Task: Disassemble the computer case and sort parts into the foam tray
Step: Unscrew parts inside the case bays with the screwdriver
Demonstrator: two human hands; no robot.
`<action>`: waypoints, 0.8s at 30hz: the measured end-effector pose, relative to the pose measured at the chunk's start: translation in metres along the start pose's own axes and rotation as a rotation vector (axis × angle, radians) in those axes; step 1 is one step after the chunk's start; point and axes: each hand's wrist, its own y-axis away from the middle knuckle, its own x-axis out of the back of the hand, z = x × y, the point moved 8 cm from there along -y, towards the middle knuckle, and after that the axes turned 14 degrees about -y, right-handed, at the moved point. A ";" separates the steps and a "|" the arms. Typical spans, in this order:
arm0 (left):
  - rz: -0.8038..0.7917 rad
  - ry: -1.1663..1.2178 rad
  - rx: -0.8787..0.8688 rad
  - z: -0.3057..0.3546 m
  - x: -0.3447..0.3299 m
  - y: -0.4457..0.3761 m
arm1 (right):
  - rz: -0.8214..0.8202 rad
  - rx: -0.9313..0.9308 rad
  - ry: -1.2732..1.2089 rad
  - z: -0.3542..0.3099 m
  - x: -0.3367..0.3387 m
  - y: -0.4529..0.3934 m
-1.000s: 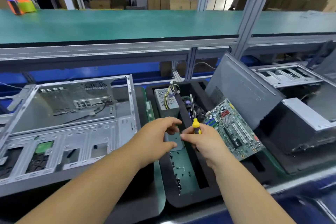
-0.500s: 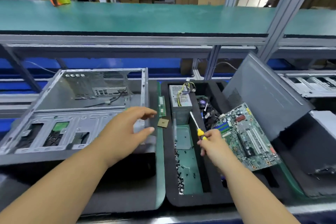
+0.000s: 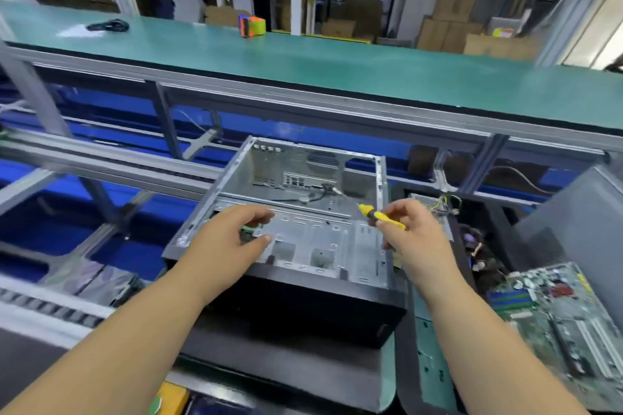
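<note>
From the head camera I look down on the open computer case (image 3: 303,232), lying on its side on the bench (image 3: 337,377) with its bare metal interior facing up and its black front panel toward me. My left hand (image 3: 232,239) hovers over the near left part of the case, its fingers (image 3: 259,216) loosely curved and apart, holding nothing; I cannot tell whether the fingertips touch the metal floor of the case. My right hand (image 3: 414,236) is above the case's right wall, its fingers pinched around a yellow screwdriver (image 3: 381,215), whose yellow end points left over the inside of the case. Inside the case, toward its far wall, a short cable (image 3: 320,195) lies loose near the port cutouts. Just to the right of the case sits the black foam tray (image 3: 409,347), mostly hidden behind my right forearm. In the tray, at its far end beside the case's far right corner, rests the power supply (image 3: 435,209) with its bundle of coloured wires sticking up. Further right of the case, the green motherboard (image 3: 556,320) lies tilted against the tray's right side, and beyond it a grey side panel (image 3: 580,222) leans upright. Behind the case runs a raised green conveyor (image 3: 303,67), and on it, well away from the case, stands a small orange and green object (image 3: 251,24).
</note>
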 end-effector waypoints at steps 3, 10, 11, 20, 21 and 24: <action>-0.020 -0.029 0.034 -0.023 0.008 -0.002 | -0.012 0.040 0.021 -0.012 -0.038 0.003; -0.083 -0.113 -0.010 -0.051 0.010 -0.018 | 0.018 0.070 0.059 -0.026 -0.102 0.008; -0.104 -0.129 -0.019 -0.053 0.006 -0.021 | 0.024 0.078 0.092 -0.028 -0.109 0.007; -0.191 -0.216 -0.128 -0.056 -0.019 -0.048 | 0.049 0.108 0.367 -0.040 -0.150 0.004; -0.193 -0.212 -0.143 -0.055 -0.020 -0.049 | 0.052 0.104 0.384 -0.039 -0.151 0.003; -0.209 -0.197 -0.179 -0.054 -0.024 -0.050 | 0.061 0.098 0.399 -0.039 -0.154 0.003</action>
